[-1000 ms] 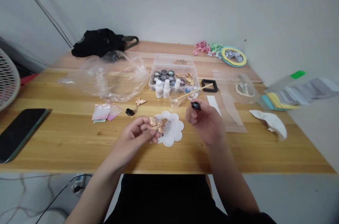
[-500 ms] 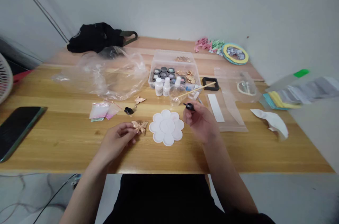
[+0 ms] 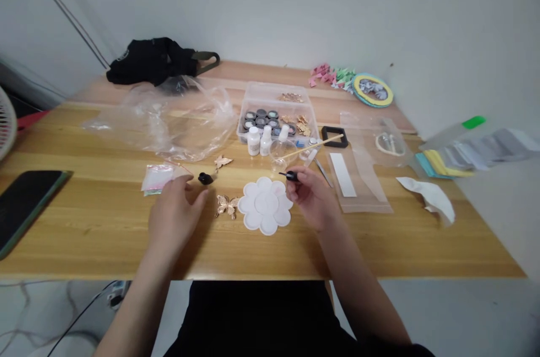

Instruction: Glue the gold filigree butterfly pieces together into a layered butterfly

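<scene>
A black smartphone [image 3: 29,206] lies left of a crumpled clear plastic bag [image 3: 169,121].

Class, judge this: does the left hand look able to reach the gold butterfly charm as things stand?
Probably yes: the left hand is open and lies just beside the gold butterfly charm, and no object appears between them.

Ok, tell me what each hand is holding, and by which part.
The right hand pinches a small black applicator by its thick end; the left hand holds nothing.

Right hand [image 3: 312,198] pinches a black cap [image 3: 290,176] by a white palette [image 3: 253,199], left hand [image 3: 174,216] near a gold butterfly [image 3: 226,206]
</scene>
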A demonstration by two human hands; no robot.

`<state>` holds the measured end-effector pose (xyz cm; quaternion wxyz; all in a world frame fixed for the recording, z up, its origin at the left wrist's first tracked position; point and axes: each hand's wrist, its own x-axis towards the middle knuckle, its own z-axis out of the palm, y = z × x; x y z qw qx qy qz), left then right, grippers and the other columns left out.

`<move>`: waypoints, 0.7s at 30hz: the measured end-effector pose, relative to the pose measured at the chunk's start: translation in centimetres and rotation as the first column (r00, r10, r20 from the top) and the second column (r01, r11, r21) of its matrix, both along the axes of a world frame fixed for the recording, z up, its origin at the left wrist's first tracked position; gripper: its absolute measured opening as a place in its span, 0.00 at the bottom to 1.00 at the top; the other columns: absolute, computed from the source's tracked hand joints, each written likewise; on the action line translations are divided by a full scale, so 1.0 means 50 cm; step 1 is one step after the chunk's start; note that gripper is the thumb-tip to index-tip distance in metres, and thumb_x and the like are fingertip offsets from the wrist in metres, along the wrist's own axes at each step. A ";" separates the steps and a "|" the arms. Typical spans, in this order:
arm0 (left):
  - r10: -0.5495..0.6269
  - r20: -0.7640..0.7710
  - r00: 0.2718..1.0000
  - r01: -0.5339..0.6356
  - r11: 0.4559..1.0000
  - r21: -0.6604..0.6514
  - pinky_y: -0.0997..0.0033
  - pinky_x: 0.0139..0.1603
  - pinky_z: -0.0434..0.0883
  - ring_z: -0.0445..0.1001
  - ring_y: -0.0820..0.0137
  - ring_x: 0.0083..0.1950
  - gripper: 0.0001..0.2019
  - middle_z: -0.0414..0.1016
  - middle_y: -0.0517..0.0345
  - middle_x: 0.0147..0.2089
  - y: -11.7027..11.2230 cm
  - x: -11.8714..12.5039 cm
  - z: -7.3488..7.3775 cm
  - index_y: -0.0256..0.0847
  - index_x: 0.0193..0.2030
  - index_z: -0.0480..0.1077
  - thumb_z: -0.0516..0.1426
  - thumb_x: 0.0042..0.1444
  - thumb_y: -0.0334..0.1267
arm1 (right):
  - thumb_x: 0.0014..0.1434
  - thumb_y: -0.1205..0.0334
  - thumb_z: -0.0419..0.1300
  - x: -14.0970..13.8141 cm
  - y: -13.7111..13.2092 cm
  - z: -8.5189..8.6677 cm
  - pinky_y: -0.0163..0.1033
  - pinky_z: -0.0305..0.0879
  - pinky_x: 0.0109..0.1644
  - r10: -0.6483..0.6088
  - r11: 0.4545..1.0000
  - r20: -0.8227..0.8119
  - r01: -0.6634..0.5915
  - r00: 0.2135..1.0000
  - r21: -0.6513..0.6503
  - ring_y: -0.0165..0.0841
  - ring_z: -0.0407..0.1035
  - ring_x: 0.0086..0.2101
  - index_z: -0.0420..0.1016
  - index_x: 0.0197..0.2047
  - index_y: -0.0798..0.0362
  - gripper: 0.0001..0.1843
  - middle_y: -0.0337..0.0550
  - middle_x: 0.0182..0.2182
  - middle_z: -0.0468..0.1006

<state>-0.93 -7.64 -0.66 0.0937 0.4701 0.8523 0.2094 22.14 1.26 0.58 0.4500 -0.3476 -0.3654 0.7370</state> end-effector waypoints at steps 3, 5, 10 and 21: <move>-0.076 -0.025 0.997 0.077 0.996 0.047 0.55 0.44 0.70 0.74 0.50 0.49 0.19 0.75 0.41 0.47 0.024 -0.010 -0.007 0.38 0.51 0.71 0.54 0.55 0.44 | 0.42 0.58 0.64 -0.006 -0.001 -0.003 0.31 0.51 0.21 0.017 1.000 0.025 -0.017 1.000 0.000 0.24 0.59 0.18 0.77 0.30 0.54 0.11 0.34 0.16 0.71; -0.120 -0.017 0.993 0.121 0.991 0.053 0.56 0.45 0.70 0.74 0.51 0.47 0.15 0.74 0.43 0.44 0.037 -0.016 -0.017 0.39 0.45 0.73 0.53 0.55 0.43 | 0.42 0.59 0.64 -0.011 -0.003 -0.004 0.31 0.51 0.22 0.043 0.999 0.048 -0.043 0.998 -0.001 0.23 0.59 0.17 0.77 0.30 0.54 0.10 0.34 0.16 0.71; -0.128 0.015 0.992 0.127 0.990 0.062 0.58 0.41 0.69 0.74 0.53 0.42 0.11 0.74 0.47 0.36 0.046 -0.026 -0.030 0.40 0.35 0.72 0.53 0.55 0.44 | 0.43 0.60 0.65 -0.024 -0.010 0.005 0.31 0.50 0.23 0.107 0.994 0.109 -0.108 0.988 0.005 0.22 0.59 0.18 0.77 0.31 0.54 0.10 0.34 0.17 0.72; -0.453 0.223 0.863 0.339 0.847 0.409 0.74 0.26 0.68 0.72 0.73 0.26 0.08 0.76 0.59 0.32 -0.006 0.042 0.040 0.40 0.38 0.71 0.58 0.54 0.40 | 0.55 0.64 0.60 -0.031 -0.054 0.089 0.34 0.63 0.30 0.008 0.782 0.481 -0.305 0.877 0.544 0.26 0.66 0.27 0.75 0.40 0.50 0.08 0.37 0.31 0.76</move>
